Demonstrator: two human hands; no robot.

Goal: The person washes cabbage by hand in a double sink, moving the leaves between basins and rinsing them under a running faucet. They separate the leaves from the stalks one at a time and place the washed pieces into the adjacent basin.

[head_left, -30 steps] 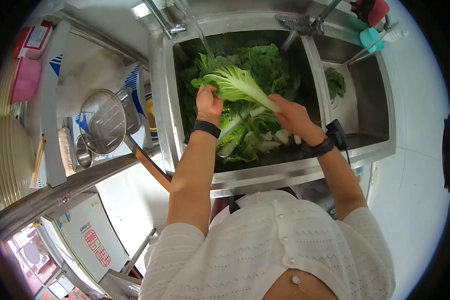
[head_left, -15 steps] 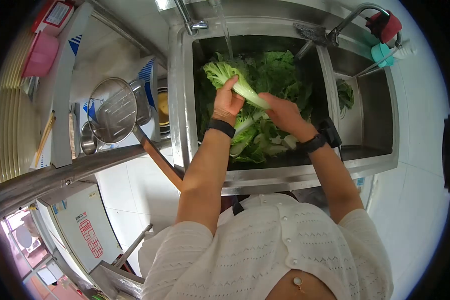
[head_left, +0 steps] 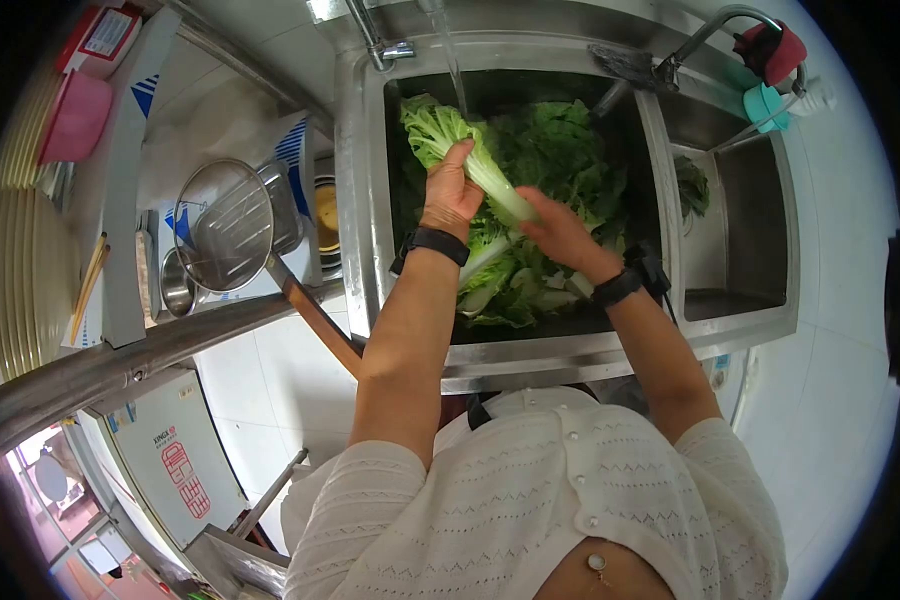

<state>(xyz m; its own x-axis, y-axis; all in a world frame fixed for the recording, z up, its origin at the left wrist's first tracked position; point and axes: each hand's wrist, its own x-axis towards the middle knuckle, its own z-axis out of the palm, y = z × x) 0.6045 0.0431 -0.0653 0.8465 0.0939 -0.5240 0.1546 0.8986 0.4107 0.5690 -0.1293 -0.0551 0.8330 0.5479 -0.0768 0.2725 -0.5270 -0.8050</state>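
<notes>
A long leafy green vegetable with a pale stem [head_left: 492, 180] is held slantwise over the left sink basin. My left hand [head_left: 452, 192] is closed round its middle, below the leafy end. At the pale stem end, my right hand [head_left: 560, 232] has its fingers against the stem, closed on it; the fingertips are partly hidden. More green leaves [head_left: 560, 140] fill the basin beneath, with pale stalks among them near my wrists. Water [head_left: 454, 70] runs in a thin stream beside the leafy end.
A metal faucet [head_left: 385, 48] stands behind the basin. The smaller right basin [head_left: 745, 235] holds a few leaves [head_left: 690, 185]. At left are a wire strainer [head_left: 225, 225] with a wooden handle, stacked plates [head_left: 30, 290] and a pink bowl [head_left: 78, 118]. A teal cup [head_left: 765, 108] hangs at right.
The vegetable has turned slightly, showing more of its leafy top and pale stem. My right hand has shifted a little down along with the stem end; its fingers look less tightly bent.
</notes>
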